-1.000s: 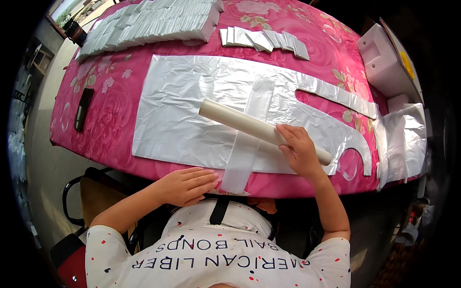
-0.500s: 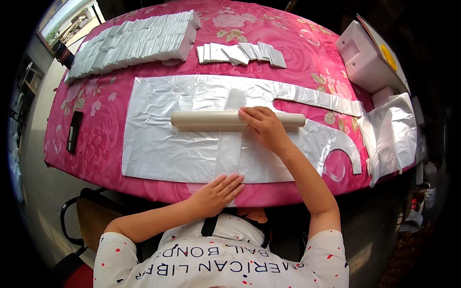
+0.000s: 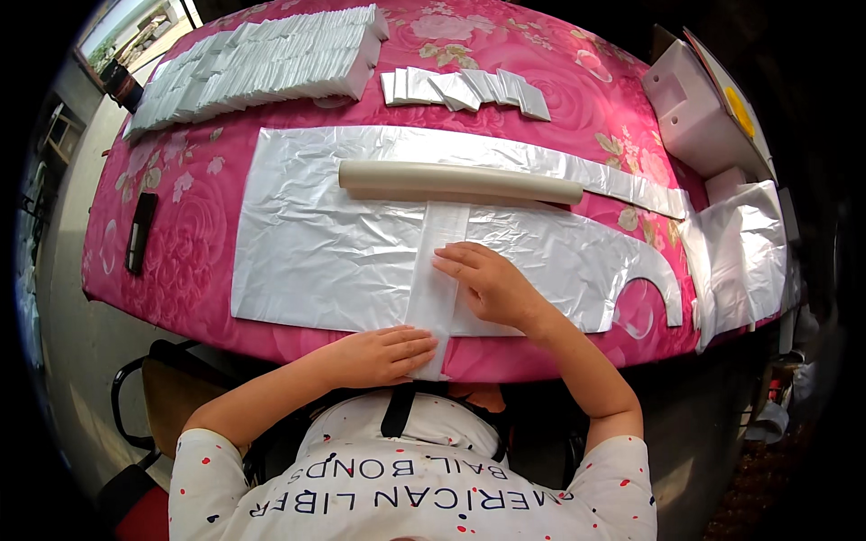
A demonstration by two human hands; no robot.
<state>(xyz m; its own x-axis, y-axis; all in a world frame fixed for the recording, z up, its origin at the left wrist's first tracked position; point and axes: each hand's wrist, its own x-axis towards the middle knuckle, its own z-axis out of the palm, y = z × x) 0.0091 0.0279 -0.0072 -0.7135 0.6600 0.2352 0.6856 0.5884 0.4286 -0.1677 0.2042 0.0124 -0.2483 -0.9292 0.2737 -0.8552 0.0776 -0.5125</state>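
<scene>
A white plastic apron (image 3: 316, 243) lies spread flat, its neck cut-out and straps toward the right. A long beige tube (image 3: 460, 182) rests crosswise on its far half, touched by neither hand. From under the tube a narrow folded white plastic strip (image 3: 433, 270) runs across the apron to the table's near edge. My left hand (image 3: 383, 356) lies flat, fingers outstretched, on the strip's near end. My right hand (image 3: 487, 284) is on the strip's middle, between tube and left hand, with fingers extended and nothing visibly gripped.
Dense rows of folded white plastic packets (image 3: 271, 68) stand at the far left; several more (image 3: 465, 90) lie beside them. A dark narrow object (image 3: 141, 233) sits at left. At right are a white foam box (image 3: 681, 108) and a heap of white plastic sheets (image 3: 740, 243). The tablecloth (image 3: 180, 270) is pink floral.
The tube has shifted farther from me on the apron. My right hand has let go of it and come nearer, onto the strip. My left hand has moved slightly left.
</scene>
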